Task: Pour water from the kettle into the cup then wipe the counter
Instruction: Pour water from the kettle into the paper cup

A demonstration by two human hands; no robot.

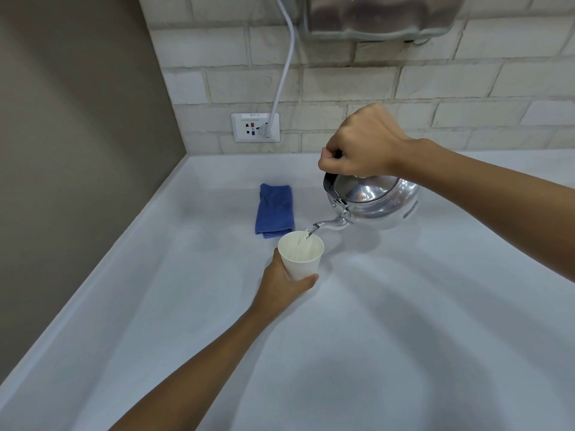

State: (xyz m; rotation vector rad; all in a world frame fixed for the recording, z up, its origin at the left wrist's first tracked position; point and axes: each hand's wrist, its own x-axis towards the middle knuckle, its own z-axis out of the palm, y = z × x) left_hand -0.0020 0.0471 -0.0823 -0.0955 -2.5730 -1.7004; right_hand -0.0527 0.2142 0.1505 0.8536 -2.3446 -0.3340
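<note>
A shiny metal kettle [378,203] hangs tilted above the white counter [389,321], its spout pointing left and down. My right hand [362,144] is closed on the kettle's dark top handle. A thin stream of water runs from the spout into a white paper cup [301,256] that stands on the counter just below. My left hand [284,283] wraps the cup's lower side from the near left. A folded blue cloth [274,209] lies flat on the counter behind the cup, touched by neither hand.
A brick-pattern wall runs along the back with a socket plate [255,127] and a white cable [284,66] plugged into it. A metal appliance [379,17] hangs on the wall above. A grey side wall [71,135] bounds the counter on the left.
</note>
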